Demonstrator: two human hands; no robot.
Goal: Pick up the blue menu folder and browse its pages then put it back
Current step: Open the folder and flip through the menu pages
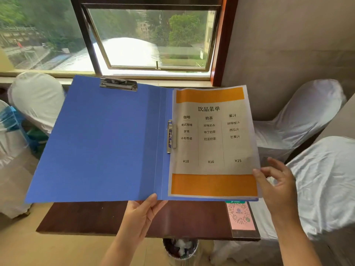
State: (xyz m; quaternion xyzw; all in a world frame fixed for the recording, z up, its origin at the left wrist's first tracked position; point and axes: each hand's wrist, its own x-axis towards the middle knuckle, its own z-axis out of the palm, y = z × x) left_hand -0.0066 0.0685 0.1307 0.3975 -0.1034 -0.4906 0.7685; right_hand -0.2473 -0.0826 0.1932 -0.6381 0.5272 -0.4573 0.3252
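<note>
**Blue folder held open above the dark surface**

The blue menu folder (99, 143) lies spread open in the air in front of the person, above a dark wooden surface (99, 217) that stands below a window (149, 37). The left hand (141, 214) supports the folder from underneath at its lower edge, close to the spine; its thumb lies on top of the inner cover and the other fingers are hidden under the folder, so the hand is closed on the folder's edge. The right hand (276, 185) is at the lower right corner of the menu page (211, 143), which sits in a clear sleeve. Its thumb touches the page edge and its fingers (276, 166) are loosely curled behind the sleeve; whether they truly pinch the sheet cannot be told.

The page shows orange bands at top and bottom, three columns of drink names and the prices ¥18, ¥16 and ¥15. A metal spine clip (170, 136) holds the page by its left edge, and a second metal clamp (118, 84) sits at the top of the bare left cover.

On the surface, just under the folder's right corner, lies a pink QR-code card (241, 217). Chairs in white covers (307, 120) stand on both sides, and a bin (180, 248) with scraps stands on the floor below the surface.
</note>
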